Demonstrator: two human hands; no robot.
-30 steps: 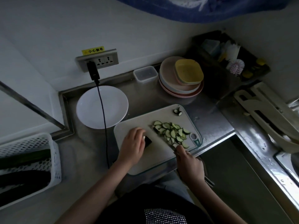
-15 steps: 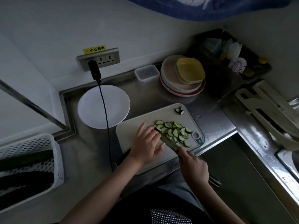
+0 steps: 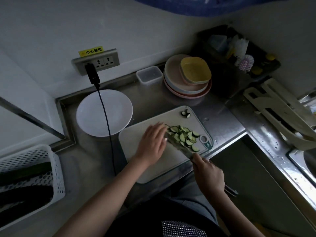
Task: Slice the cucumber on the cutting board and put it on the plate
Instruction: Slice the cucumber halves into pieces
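Slicing apparently done and gathering begun: cucumber slices (image 3: 183, 136) heaped on the cutting board (image 3: 136, 139), right hand (image 3: 209, 175) gripping the knife (image 3: 179, 146) beside them, left hand (image 3: 152, 142) flat-fingered against the blade, next likely scooping onto the white plate (image 3: 104, 112).

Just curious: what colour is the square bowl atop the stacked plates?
Pale yellow bowl, clearest in the head view.

Left hand (image 3: 152, 144) lies flat, fingers straight and together; right hand (image 3: 209, 175) has a curled grip, forearm angled inward.
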